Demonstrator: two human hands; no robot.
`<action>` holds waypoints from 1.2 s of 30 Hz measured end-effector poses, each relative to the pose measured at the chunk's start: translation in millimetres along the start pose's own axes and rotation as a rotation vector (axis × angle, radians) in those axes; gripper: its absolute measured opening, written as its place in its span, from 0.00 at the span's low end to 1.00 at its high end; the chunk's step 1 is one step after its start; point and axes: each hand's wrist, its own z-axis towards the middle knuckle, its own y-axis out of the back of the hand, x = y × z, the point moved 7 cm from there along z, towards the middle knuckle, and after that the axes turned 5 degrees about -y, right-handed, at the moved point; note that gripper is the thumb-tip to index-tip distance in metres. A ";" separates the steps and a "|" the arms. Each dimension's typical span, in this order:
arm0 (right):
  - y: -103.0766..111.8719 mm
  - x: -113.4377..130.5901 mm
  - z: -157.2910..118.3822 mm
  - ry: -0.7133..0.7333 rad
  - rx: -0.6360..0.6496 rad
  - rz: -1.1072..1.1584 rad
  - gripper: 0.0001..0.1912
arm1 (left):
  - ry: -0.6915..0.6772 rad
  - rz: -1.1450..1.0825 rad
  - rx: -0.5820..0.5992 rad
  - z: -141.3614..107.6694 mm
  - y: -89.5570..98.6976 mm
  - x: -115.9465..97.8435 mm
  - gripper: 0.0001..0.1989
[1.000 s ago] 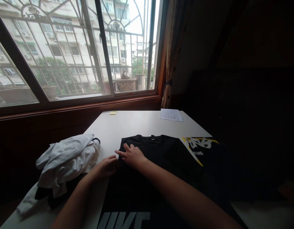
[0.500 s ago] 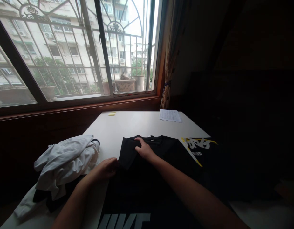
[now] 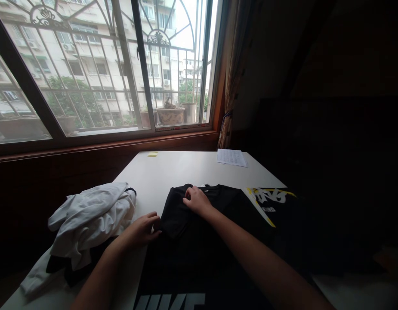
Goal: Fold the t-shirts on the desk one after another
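A black T-shirt (image 3: 218, 232) with large pale letters near the bottom of the view lies spread on the white table. My right hand (image 3: 198, 201) is closed at its left shoulder, beside the collar, with the fingertips curled into the cloth. By the left sleeve edge is my left hand (image 3: 146, 229), its thumb and fingers apart and no cloth visibly between them. The left sleeve looks loosely bunched. Under the T-shirt's right side, or next to it, shows a dark garment (image 3: 270, 202) with white lettering and yellow trim; I cannot tell which.
A crumpled white garment (image 3: 95, 215) with dark parts lies at the table's left. Printed papers (image 3: 232, 157) and a yellow sticky note (image 3: 152, 153) rest near the far edge of the white table (image 3: 182, 165). Beyond stand a barred window (image 3: 98, 73) and a tied curtain (image 3: 227, 107).
My left hand has loosened from the sleeve edge, its fingers now apart. My right thumb and forefinger have drawn together on the shoulder. The flat sleeve has become rounded and bunched.
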 end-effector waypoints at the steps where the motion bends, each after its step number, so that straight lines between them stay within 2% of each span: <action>1: -4.5 6.2 1.7 0.035 -0.007 0.004 0.15 | -0.005 0.004 -0.015 0.2 1.1 -1.6 0.03; 4: -21.3 20.7 10.0 0.110 0.017 0.035 0.26 | -0.023 0.004 -0.059 0.9 3.5 -5.0 0.08; 8: -36.0 28.9 25.6 0.154 0.073 0.063 0.30 | -0.048 -0.025 -0.031 1.8 0.3 -4.3 0.10; 12: -41.2 29.7 35.1 0.184 0.126 0.032 0.28 | -0.039 -0.044 0.013 2.5 -1.1 -4.3 0.07; 15: -42.5 25.3 36.7 0.158 0.114 -0.034 0.27 | -0.037 -0.057 0.037 2.9 -0.5 -8.3 0.09; 25: -49.9 36.3 16.6 0.201 0.038 -0.284 0.23 | -0.052 -0.053 0.037 4.1 -0.2 -12.0 0.15; 29: -46.4 44.3 8.4 0.242 -0.016 -0.332 0.23 | -0.038 -0.013 0.012 4.9 -1.3 -7.4 0.15; 32: -40.7 47.2 4.8 0.253 -0.056 -0.341 0.20 | -0.040 0.024 -0.008 5.7 -3.2 -3.6 0.11; 34: -39.6 49.2 2.1 0.288 -0.047 -0.342 0.17 | -0.046 0.081 -0.036 6.0 -2.6 -2.0 0.07; 36: -42.0 51.3 -1.2 0.349 -0.013 -0.340 0.16 | -0.065 0.153 -0.090 5.9 -0.4 -1.3 0.10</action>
